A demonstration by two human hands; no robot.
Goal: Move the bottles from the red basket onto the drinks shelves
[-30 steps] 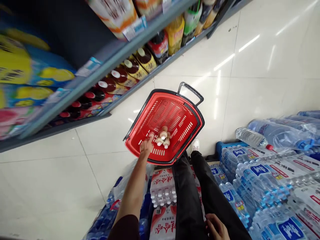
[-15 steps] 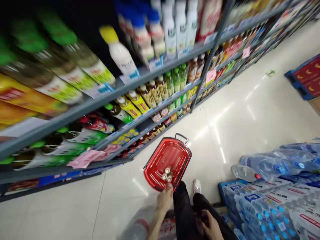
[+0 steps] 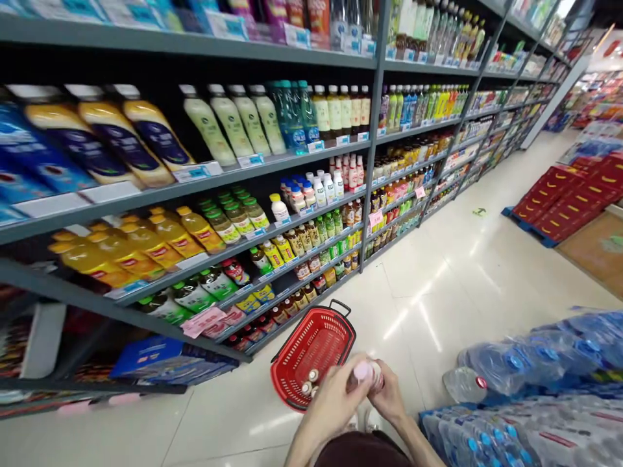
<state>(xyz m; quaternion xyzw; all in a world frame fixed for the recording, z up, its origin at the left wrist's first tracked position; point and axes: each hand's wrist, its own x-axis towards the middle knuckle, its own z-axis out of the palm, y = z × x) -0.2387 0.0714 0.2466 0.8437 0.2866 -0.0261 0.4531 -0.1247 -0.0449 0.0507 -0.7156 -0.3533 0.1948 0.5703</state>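
Observation:
My left hand (image 3: 332,397) and my right hand (image 3: 389,394) meet in front of me at the bottom of the view, both closed around a small bottle with a pale pink cap (image 3: 366,373). Just beyond my hands a red shopping basket (image 3: 321,337) with a black handle stands on the floor. Several small bottles (image 3: 308,383) lie in its near end.
Long grey shelves (image 3: 272,168) packed with drink bottles run along the left of the aisle. Shrink-wrapped packs of water bottles (image 3: 530,389) are piled at the right. Red cartons on a blue pallet (image 3: 559,201) stand farther along. White tiled floor (image 3: 452,285) stretches ahead.
My view has lifted from the basket to the aisle. My left hand came back from the basket and my right hand rose from my leg; both now hold a small bottle.

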